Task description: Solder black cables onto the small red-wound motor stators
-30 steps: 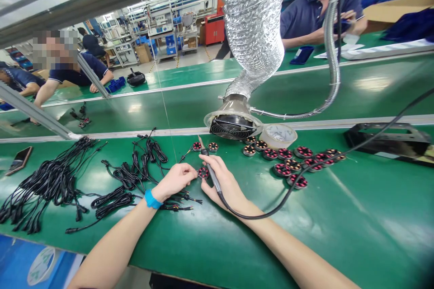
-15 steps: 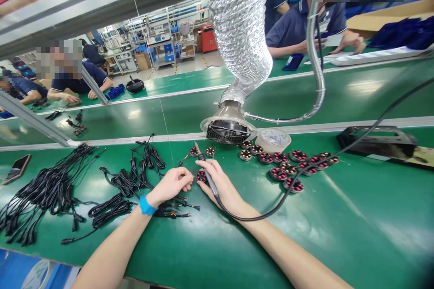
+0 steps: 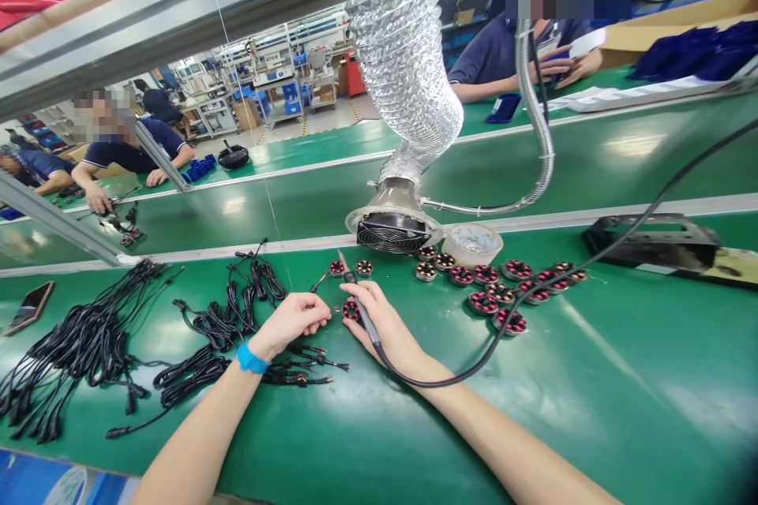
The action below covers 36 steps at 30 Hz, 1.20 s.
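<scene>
In my right hand (image 3: 388, 327) is a soldering iron (image 3: 365, 319) with a black cord, held like a pen, its tip angled up and away. The fingertips of that hand also rest against a red-and-black motor stator (image 3: 350, 309). My left hand (image 3: 296, 319) is closed in a pinch just left of this stator; a thin wire end shows between them, but what the fingertips hold is too small to make out. Just beyond the iron's tip lie a stator with leads (image 3: 336, 268) and a second stator (image 3: 365, 267). Stripped cable ends (image 3: 313, 367) lie below my left hand.
Black cables (image 3: 88, 331) and a phone (image 3: 31, 306) lie on the left. A fan on a foil duct (image 3: 394, 230) hangs ahead, beside a tape roll (image 3: 472, 243). Several stators (image 3: 483, 302) and a black holder (image 3: 654, 241) are right. The iron's cord crosses there. Co-workers sit opposite.
My left hand has drawn slightly left, away from the stator. The right hand keeps its hold on the iron. The camera view has shifted a little, and co-workers' hands have moved.
</scene>
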Each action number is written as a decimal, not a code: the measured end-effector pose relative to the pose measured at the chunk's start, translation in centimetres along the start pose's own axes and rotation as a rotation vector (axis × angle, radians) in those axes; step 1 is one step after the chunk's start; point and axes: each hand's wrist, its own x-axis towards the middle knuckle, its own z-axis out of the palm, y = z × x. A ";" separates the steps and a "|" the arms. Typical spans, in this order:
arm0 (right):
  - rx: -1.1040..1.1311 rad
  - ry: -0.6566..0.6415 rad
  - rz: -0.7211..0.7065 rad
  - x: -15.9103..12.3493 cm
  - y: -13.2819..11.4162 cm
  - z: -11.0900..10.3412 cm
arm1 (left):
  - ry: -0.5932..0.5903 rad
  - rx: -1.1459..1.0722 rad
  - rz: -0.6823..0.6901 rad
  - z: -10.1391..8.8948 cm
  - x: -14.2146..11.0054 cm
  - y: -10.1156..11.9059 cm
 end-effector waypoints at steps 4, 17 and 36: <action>0.014 0.005 0.008 0.0 -0.1 0.0 | 0.088 -0.038 0.006 0.3 0.5 -0.7; 0.049 0.006 -0.015 0.0 -0.3 -0.2 | 0.121 0.139 0.051 0.8 0.7 -1.7; 0.114 0.222 -0.004 -0.2 -3.0 1.8 | 0.120 -0.231 0.019 1.7 0.9 -1.4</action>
